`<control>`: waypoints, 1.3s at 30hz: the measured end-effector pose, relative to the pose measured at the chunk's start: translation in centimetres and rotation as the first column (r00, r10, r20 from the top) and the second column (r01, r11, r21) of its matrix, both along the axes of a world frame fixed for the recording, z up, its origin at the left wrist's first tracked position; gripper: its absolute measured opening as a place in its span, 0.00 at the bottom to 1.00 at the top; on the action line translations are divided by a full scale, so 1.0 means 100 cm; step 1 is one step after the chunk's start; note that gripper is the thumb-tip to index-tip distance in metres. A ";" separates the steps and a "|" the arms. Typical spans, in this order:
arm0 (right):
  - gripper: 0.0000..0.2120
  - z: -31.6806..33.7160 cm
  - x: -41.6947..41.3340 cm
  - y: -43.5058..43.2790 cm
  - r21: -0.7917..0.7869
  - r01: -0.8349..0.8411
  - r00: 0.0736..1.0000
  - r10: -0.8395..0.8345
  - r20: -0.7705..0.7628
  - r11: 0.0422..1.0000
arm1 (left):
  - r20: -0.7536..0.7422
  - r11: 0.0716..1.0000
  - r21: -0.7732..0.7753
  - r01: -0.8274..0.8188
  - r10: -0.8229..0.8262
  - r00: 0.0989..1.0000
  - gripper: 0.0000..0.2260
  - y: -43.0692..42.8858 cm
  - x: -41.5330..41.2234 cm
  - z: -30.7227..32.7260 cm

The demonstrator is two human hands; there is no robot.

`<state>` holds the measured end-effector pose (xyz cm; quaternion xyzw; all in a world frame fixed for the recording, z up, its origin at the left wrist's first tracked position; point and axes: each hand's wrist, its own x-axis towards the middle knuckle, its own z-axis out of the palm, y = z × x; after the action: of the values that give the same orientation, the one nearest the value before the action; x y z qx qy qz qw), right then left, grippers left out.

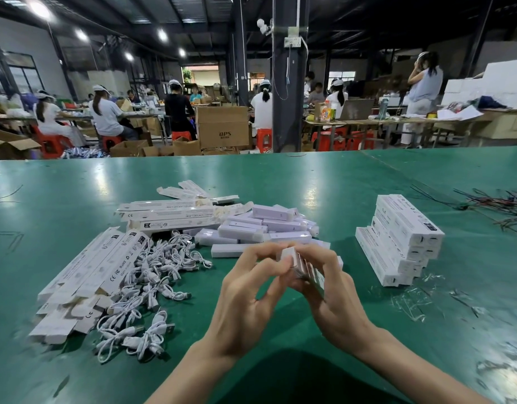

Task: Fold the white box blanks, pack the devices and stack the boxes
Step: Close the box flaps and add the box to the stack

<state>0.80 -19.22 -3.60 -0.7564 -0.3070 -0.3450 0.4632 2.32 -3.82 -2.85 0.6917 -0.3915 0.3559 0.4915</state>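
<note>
left grip [245, 290]: clenched on the white box [293, 256]; thumb and fingertips are pinched at its upper end flap.
right grip [331, 290]: wrapped round the same box from the right, with the fingers curled over its long face.
white box: held in the air between the two grips, above the tabletop [309, 176] and in front of the body. it is tilted with one end raised away from the camera. it is blurred, so it cannot be told whether the flap is tucked in.
devices [266, 228]: a loose heap of pale, bar-shaped units is seen at mid-tabletop, just beyond the grips, with some laid crosswise on others.
box blanks [85, 275]: flat printed blanks are fanned out in a long pile at the left.
rear blanks [169, 217]: a second flat pile is laid further back, touching the left side of the device heap.
cables [152, 272]: coiled white cables are heaped between the box blanks and the left grip, and lap over the edge of the blanks.
packed stack [403, 237]: closed white boxes are piled in stepped layers at the right, well apart from the grips, with their ends turned toward the camera.
film scraps [411, 304]: clear shreds are scattered on the tabletop in front of the packed stack.
wires [502, 205]: thin dark and red strands are strewn near the right edge.
background: persons are seated on red stools [264, 139] at other tables, and brown cartons [223, 129] are stacked on the floor.
</note>
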 end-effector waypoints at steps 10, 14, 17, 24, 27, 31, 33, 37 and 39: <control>0.17 0.001 0.004 -0.008 -0.383 0.085 0.952 -0.189 -0.242 0.920 | -0.464 0.844 -0.514 -0.154 -0.123 0.877 0.04 0.013 0.018 0.004; 0.13 0.006 0.015 -0.021 -0.369 0.429 0.858 -0.500 -0.117 0.824 | -0.604 0.895 -0.396 -0.205 -0.086 0.792 0.11 0.011 0.022 -0.005; 0.07 0.017 0.029 -0.051 -0.354 0.690 0.668 -0.744 -0.025 0.632 | -0.637 0.901 -0.362 -0.240 -0.051 0.769 0.07 0.012 0.024 -0.008; 0.08 0.013 0.046 -0.094 -0.668 0.686 0.380 -0.925 -0.010 0.289 | -0.575 0.936 -0.251 -0.245 0.060 0.816 0.07 0.008 0.017 -0.007; 0.15 0.007 0.051 -0.094 -0.745 0.646 0.347 -0.933 0.091 0.167 | -0.538 0.941 -0.227 -0.249 0.092 0.838 0.08 0.007 0.015 -0.008; 0.12 -0.001 0.052 -0.091 -0.831 0.553 0.372 -0.909 0.185 0.057 | -0.490 0.952 -0.180 -0.246 0.130 0.862 0.09 0.006 0.014 -0.008; 0.11 -0.002 0.053 -0.091 -0.850 0.526 0.377 -0.902 0.212 0.020 | -0.444 0.959 -0.133 -0.249 0.167 0.880 0.09 0.007 0.014 -0.009; 0.15 0.000 0.051 -0.089 -0.879 0.473 0.331 -0.911 0.244 -0.063 | -0.367 0.957 0.022 -0.290 0.278 0.888 0.10 0.009 0.017 -0.012; 0.17 0.000 0.051 -0.090 -0.886 0.455 0.305 -0.919 0.249 -0.089 | -0.338 0.936 0.125 -0.329 0.352 0.873 0.06 0.012 0.020 -0.013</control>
<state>5.85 -28.25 -3.61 -0.9578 0.1500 -0.1404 -0.2009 4.34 -2.63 -4.20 0.8178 -0.1796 0.2931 0.4615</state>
